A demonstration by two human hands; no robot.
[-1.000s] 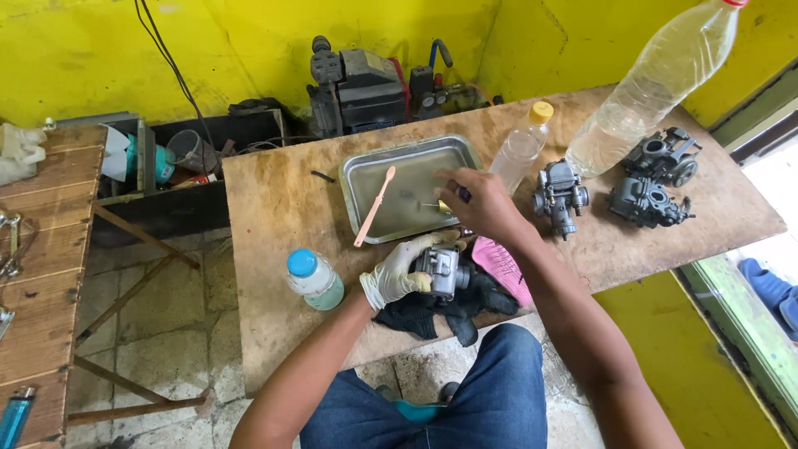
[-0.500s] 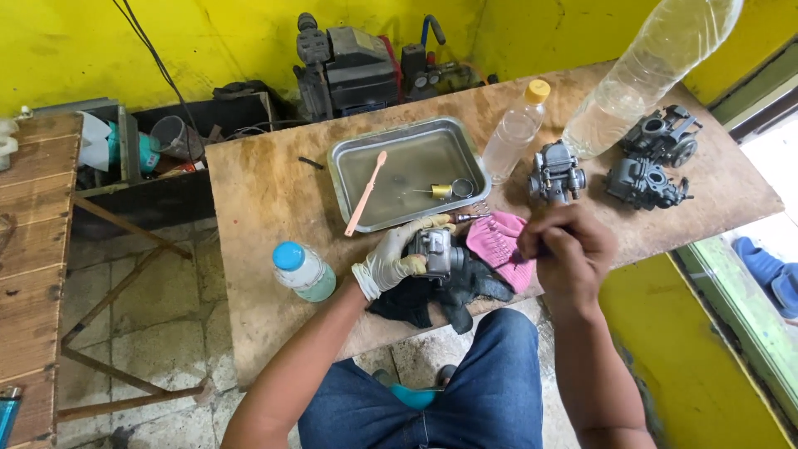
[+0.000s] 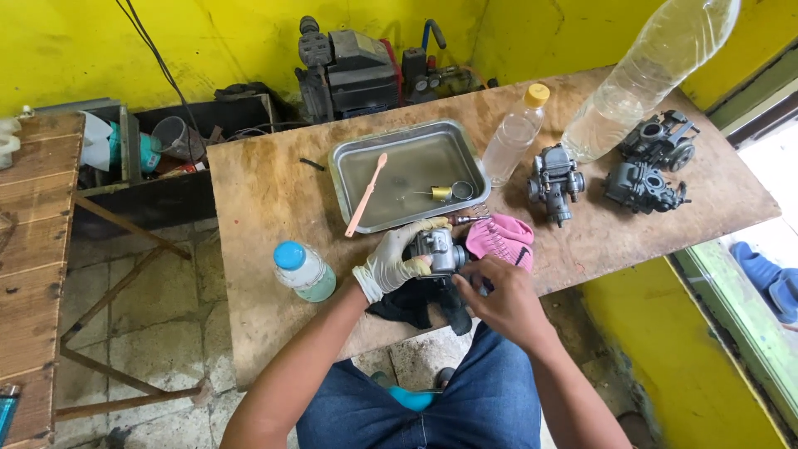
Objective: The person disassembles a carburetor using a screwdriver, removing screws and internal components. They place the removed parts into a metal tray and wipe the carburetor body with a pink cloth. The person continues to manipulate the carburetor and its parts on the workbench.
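My left hand [image 3: 395, 259], in a pale glove, grips a small grey metal carburetor [image 3: 438, 249] over the near edge of the plywood table [image 3: 266, 208]. My bare right hand [image 3: 499, 301] is pressed against the carburetor's right side, fingers pinched at it; whether they hold a small part is hidden. A black cloth [image 3: 420, 303] hangs below the carburetor and a pink cloth [image 3: 501, 239] lies just right of it. Behind them a metal tray [image 3: 399, 133] holds liquid, a small brass part [image 3: 441, 193], a wire ring and a pink toothbrush [image 3: 366, 196] leaning over its rim.
A blue-capped bottle [image 3: 302, 270] stands left of my hands. A yellow-capped bottle [image 3: 515, 135], a large clear bottle [image 3: 648, 75] and three more carburetors [image 3: 555, 180] [image 3: 642, 186] [image 3: 662, 138] sit at the right. A machine [image 3: 353, 71] and crate stand by the yellow wall; a wooden bench [image 3: 37, 249] is left.
My right hand has come back from the tray to the carburetor held in my left hand and now touches its right side. The view has shifted slightly.
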